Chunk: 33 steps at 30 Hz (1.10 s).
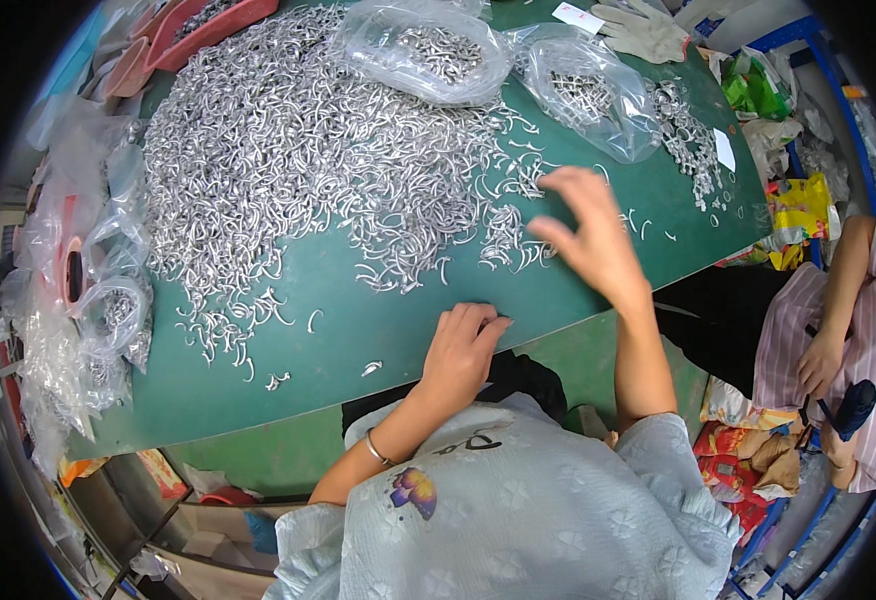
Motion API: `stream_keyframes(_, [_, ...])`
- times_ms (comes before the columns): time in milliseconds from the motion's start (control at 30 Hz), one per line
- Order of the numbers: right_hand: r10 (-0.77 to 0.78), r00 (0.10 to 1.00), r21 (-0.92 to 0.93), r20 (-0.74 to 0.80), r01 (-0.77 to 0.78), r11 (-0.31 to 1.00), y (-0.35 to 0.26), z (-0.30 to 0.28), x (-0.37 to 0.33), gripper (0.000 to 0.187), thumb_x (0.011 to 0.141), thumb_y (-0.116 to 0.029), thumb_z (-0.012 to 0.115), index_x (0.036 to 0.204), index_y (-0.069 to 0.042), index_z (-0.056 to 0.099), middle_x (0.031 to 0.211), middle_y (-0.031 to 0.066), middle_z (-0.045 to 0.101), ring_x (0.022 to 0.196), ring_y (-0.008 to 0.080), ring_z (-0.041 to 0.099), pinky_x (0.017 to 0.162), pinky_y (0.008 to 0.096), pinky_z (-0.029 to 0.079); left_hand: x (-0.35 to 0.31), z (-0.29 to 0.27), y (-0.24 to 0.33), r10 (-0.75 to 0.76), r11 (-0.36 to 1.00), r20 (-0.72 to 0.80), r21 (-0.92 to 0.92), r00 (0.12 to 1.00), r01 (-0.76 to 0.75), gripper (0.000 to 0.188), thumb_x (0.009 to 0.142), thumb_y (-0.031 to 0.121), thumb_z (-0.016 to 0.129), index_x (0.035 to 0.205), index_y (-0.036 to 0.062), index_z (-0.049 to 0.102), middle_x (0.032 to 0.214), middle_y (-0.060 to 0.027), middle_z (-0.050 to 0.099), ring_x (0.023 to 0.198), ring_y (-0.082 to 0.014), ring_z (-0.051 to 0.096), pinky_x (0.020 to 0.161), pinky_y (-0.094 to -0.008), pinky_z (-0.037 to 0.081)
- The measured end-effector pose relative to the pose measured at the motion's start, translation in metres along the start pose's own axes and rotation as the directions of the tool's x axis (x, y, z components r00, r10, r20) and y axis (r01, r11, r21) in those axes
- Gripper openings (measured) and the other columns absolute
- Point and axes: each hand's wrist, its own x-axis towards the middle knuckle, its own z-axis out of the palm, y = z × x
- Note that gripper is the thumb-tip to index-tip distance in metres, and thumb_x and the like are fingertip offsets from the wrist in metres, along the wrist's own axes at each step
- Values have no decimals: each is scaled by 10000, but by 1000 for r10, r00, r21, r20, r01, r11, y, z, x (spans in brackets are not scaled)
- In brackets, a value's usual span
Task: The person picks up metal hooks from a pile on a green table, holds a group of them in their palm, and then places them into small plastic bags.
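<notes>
A view from above looks down on a green tabletop [358,330] that carries a huge heap of small curved silver metal hooks [298,160]; every place here is given relative to that heap. The person's right hand [588,235] hovers at the heap's near right edge, fingers spread and released, grasping nothing, fingertips just above a thin scatter of loose hooks [513,240] that seem to have been drawn out of the heap, probably so single pieces can be picked apart more easily. The left hand [463,345] rests nearer the person than the heap, at the tabletop's front edge, fingers curled under in a loose clench; whether it holds any hooks cannot be told, since the palm faces down. A few stray hooks [278,380] lie alone on the bare green between the heap and the front edge. Beyond the heap, at the far side, two clear plastic bags [428,50] partly filled with the same hooks sit open-mouthed, and a white work glove [648,30] lies past them. Left of the heap, more crumpled clear bags [88,300] are bunched at the tabletop's edge, and a pink tray [208,25] stands at the far left corner. Right of the heap, off the tabletop, another person in a striped pink garment [858,330] sits with a hand in the lap.
</notes>
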Motion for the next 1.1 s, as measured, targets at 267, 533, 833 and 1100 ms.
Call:
stream_keyframes(267, [-49,984,221,169,11,975,-3,36,0,242,821,-96,736,1019,-10,628,889,69,615,759,219,580,665,320,477,-1,0,0,3,1000,16,15,1000,-3,299,727,-33,609,1024,-9,636,975,-109,557,883,-267,542,757,-372,409])
stream_keyframes(533, [391,918,376,67,-386,843,22,14,13,196,886,-57,641,1056,41,651,858,116,671,694,189,630,642,291,504,0,1,-1,17,1000,0,12,1000,-17,300,724,-37,608,1022,-7,635,974,-106,557,886,-268,541,759,-373,409])
stream_keyframes(833, [193,973,80,130,-205,976,0,17,-23,173,810,-45,690,967,-16,624,928,136,603,832,335,601,732,400,486,-1,1,-1,2,1000,11,15,1000,-2,292,728,-27,612,1018,1,638,976,-105,561,894,-266,547,762,-374,411])
stream_keyframes(1100, [199,980,52,-6,-198,979,-2,20,-21,111,809,-36,680,898,-16,616,856,130,589,837,339,605,741,424,484,2,1,0,1,1000,27,22,1000,-2,279,751,-11,619,1028,3,642,981,-103,564,896,-266,549,769,-376,410])
